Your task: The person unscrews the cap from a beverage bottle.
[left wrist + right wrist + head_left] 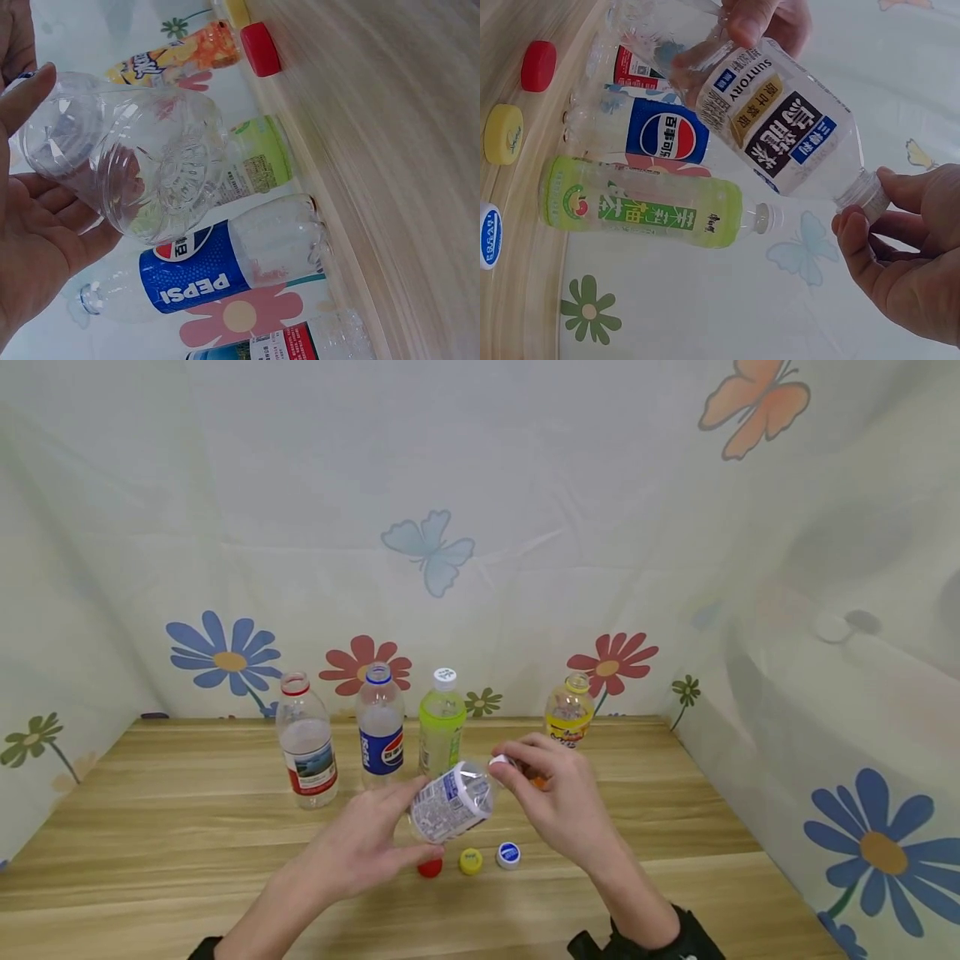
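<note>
My left hand [375,835] grips a clear plastic Suntory oolong tea bottle [450,802] by its lower body. It is tilted above the table, its neck toward the right. At that neck, my right hand [555,785] pinches the white cap [870,201] between thumb and fingers. The left wrist view shows the bottle's ribbed base [184,172] and the left fingers around its side. On the table below lie a red cap [430,867], a yellow cap [471,861] and a blue-and-white cap [508,856].
Behind the hands stand an uncapped bottle with a red-ringed neck [307,747], an uncapped Pepsi bottle [381,727] and a green-labelled bottle [442,722] with a white cap. An uncapped yellow-labelled bottle [570,706] stands farther right. A flowered curtain [487,610] borders the wooden table [187,827].
</note>
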`<state>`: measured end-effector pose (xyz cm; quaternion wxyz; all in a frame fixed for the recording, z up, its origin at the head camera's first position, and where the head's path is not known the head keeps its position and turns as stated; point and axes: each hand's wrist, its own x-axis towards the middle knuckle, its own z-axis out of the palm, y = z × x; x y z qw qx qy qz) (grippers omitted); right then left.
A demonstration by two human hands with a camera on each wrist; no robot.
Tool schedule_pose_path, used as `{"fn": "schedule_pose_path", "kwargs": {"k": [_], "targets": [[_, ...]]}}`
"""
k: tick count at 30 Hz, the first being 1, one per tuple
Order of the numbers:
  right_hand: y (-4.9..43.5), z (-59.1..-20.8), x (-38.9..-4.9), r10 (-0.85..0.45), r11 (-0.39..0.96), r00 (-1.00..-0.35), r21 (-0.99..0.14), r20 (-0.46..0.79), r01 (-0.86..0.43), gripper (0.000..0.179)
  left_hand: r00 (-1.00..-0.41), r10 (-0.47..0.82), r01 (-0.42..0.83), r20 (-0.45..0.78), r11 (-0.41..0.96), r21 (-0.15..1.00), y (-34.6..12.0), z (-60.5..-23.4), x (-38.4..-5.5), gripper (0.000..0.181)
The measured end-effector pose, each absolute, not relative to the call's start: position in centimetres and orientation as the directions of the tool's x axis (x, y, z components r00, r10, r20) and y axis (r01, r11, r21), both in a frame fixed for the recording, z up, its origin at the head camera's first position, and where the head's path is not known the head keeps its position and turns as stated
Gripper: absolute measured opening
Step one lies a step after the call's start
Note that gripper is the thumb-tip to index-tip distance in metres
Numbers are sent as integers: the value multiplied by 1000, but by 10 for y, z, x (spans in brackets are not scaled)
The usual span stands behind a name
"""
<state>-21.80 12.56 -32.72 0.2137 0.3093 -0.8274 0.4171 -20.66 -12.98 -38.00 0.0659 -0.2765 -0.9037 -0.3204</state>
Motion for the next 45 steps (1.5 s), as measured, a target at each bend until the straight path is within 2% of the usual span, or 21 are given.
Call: {"fn": "schedule_pose_path", "kwargs": {"k": [9, 17, 25, 45], "targets": [[125, -328, -219, -330, 455, -726, -573, 603, -682, 12, -842, 471, 530, 265, 625, 573, -132, -380, -209, 74], [125, -329, -219, -340, 452, -726, -573, 597, -683, 13, -845, 479, 514, 238, 604, 610, -133, -378, -209, 64], [124, -330, -220, -352, 429, -715, -575, 604, -697, 12, -849, 484, 500, 213, 605, 619, -136, -377, -210, 66], [121, -341, -229, -367, 340, -635, -537, 680, -772, 8, -837, 502, 513, 220, 575, 638, -143, -379, -214, 68]]}}
